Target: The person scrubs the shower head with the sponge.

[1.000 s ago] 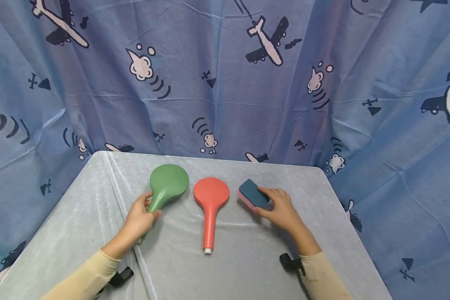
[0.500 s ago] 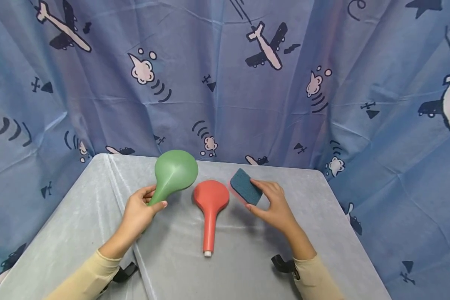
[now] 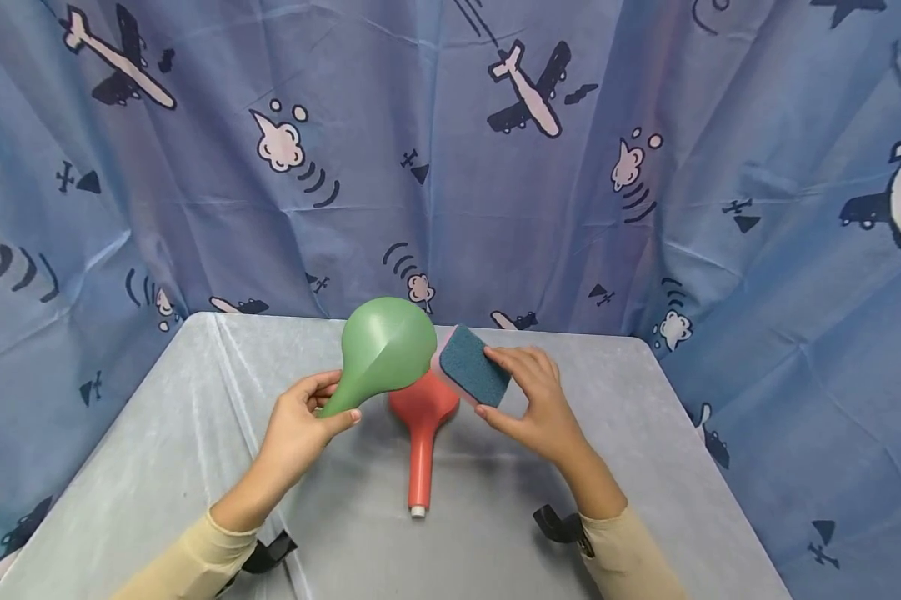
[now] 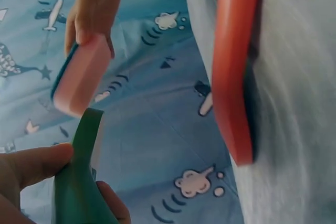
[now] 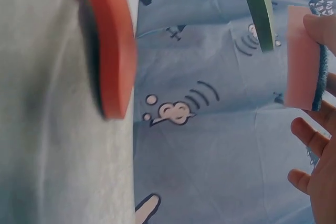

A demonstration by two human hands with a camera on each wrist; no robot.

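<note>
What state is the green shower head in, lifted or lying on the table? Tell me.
Lifted: the left hand grips the green shower head by its handle, clear of the table.

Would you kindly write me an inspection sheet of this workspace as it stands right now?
Surface: grey table under a creased grey cloth.
Job's things: green shower head held up off the table by its handle; blue and pink sponge held up beside it, whether they touch cannot be told; red shower head lying flat on the table, partly behind the green one.
Clutter: nothing seen.
Grippers: left hand grips the green handle; right hand pinches the sponge.
Cables: nothing seen; black wrist mounts only.
Surroundings: blue curtain printed with aeroplanes behind and beside the table.
</note>
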